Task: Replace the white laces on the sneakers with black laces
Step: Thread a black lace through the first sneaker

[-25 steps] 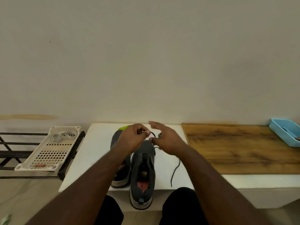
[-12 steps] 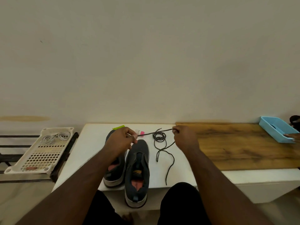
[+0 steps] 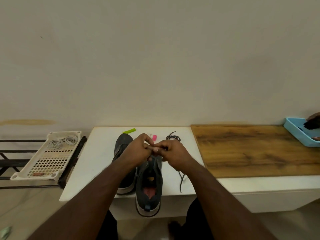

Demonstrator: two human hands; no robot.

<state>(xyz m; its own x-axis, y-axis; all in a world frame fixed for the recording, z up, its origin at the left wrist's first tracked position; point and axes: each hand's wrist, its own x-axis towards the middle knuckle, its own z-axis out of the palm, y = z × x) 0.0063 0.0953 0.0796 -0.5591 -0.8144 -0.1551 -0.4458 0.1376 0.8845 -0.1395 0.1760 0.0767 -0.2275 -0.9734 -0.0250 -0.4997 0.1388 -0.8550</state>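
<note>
Sneakers point(image 3: 149, 186) sit side by side at the white tabletop point(image 3: 97, 163) edge, heels nearest. A black lace point(image 3: 181, 179) trails right of them and coils point(image 3: 173, 138) farther back. Above the toes, left hand point(image 3: 136, 151) and right hand point(image 3: 173, 153) meet, fingertips pinching the lace. Beyond lie green point(image 3: 129, 131) and pink point(image 3: 154, 137) bits; white laces point(image 3: 62, 140) rest in a tray point(image 3: 46, 161) at left.

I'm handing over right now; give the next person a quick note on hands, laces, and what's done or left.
Left hand and right hand meet over the toe of the right-side sneaker, pinching the black lace; its coil lies behind them, its tail trails off the white table's front edge. Left-side sneaker sits alongside. White laces lie in the cream tray. Done: white laces out. Left: thread black laces through both.
</note>
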